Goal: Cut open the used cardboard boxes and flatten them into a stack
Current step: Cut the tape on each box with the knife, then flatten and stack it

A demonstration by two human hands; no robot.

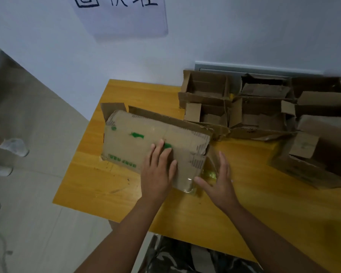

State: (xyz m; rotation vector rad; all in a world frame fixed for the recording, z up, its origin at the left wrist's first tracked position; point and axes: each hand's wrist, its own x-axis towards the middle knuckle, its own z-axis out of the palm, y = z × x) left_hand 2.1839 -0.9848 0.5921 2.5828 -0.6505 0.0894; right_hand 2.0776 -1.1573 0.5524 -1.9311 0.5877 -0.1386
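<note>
flattening step in hand: left hand (158,170) lay flat, fingers straight, pressing green-printed box (146,142) onto bench (215,213), right hand (219,180) open beside its taped flap; next likely needs firm downward pressure, then stacking.

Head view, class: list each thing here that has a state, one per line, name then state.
Green-printed box: pressed nearly flat on the table, tape shiny along its near edge.
Left hand: open, palm down on that box.
Right hand: open, fingers straight, at the box's taped right end.
Boxes at the back: not flattened, flaps open.
Box at right: not flattened, on its side.
Wooden table: bearing all the boxes.
</note>
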